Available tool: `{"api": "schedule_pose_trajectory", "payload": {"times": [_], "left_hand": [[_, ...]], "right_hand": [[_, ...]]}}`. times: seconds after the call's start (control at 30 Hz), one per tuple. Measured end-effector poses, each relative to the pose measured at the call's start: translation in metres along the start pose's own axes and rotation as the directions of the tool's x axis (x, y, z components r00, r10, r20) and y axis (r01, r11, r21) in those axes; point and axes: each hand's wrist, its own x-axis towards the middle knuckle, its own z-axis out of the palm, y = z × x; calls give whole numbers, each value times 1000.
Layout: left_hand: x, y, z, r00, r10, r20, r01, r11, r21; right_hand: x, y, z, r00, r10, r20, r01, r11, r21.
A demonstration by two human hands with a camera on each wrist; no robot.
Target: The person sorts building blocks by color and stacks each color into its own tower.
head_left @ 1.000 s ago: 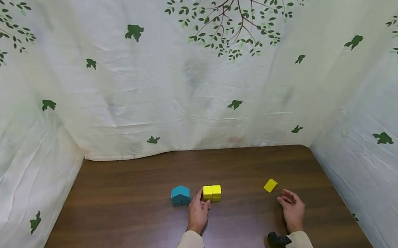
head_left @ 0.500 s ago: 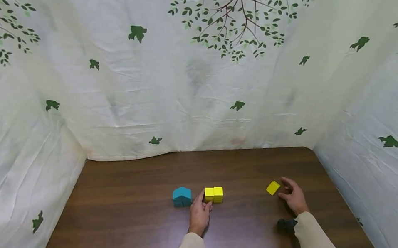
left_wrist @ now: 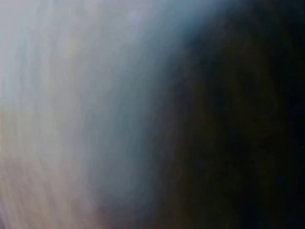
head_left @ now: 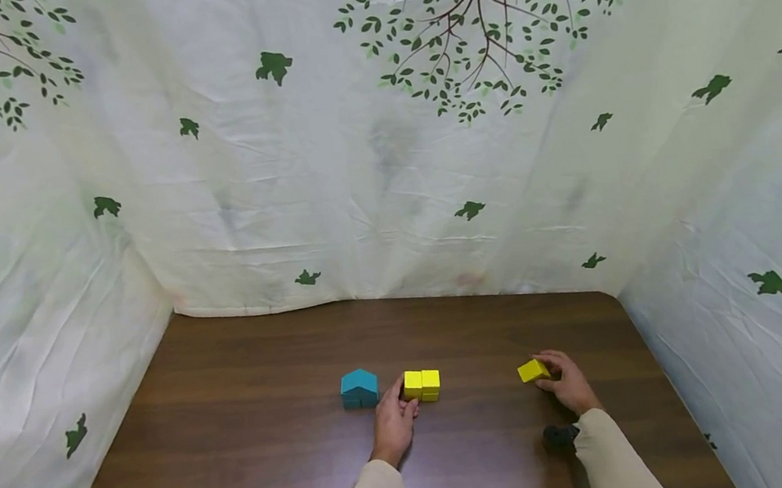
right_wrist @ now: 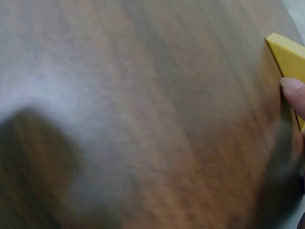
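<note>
My right hand (head_left: 569, 385) pinches a loose yellow block (head_left: 533, 371) at the right of the table, thumb on its near side and fingers at its far side. In the right wrist view, the thumb presses against that yellow block (right_wrist: 289, 56) at the right edge. Further left, my left hand (head_left: 391, 428) holds the left end of two yellow blocks (head_left: 422, 386) standing side by side, with the index finger along their left side and the thumb in front. Just left of that hand sits a blue block stack (head_left: 360, 388) with a peaked top. The left wrist view is too blurred to read.
The brown wooden table (head_left: 256, 459) carries the blocks. A white cloth (head_left: 355, 199) with printed branches and leaves hangs behind it and along both sides. Dark wrist devices (head_left: 560, 436) sit under the cuffs.
My right hand has reached forward and left to the loose yellow block and taken hold of it, turning it slightly. The left hand has stayed at the two yellow blocks.
</note>
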Motion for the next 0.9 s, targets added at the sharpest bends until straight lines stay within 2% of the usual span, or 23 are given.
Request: {"api": "schedule_pose_trajectory", "payload": {"times": [0.33, 0.63, 0.73, 0.9], "left_hand": [[-2, 1, 1, 1000, 19, -11, -19, 1000, -19], [-2, 2, 1, 1000, -13, -11, 13, 1000, 1], [-2, 3, 1, 1000, -11, -8, 11, 1000, 4], [-1, 2, 1, 1000, -16, -5, 16, 1000, 1]], "right_hand": [[-16, -4, 11, 986, 110, -121, -104, 993, 56], [-25, -15, 27, 952, 193, -240, -152, 972, 178], [-28, -19, 35, 944, 214, -250, -163, 964, 208], [-36, -29, 50, 946, 201, -253, -149, 966, 212]]}}
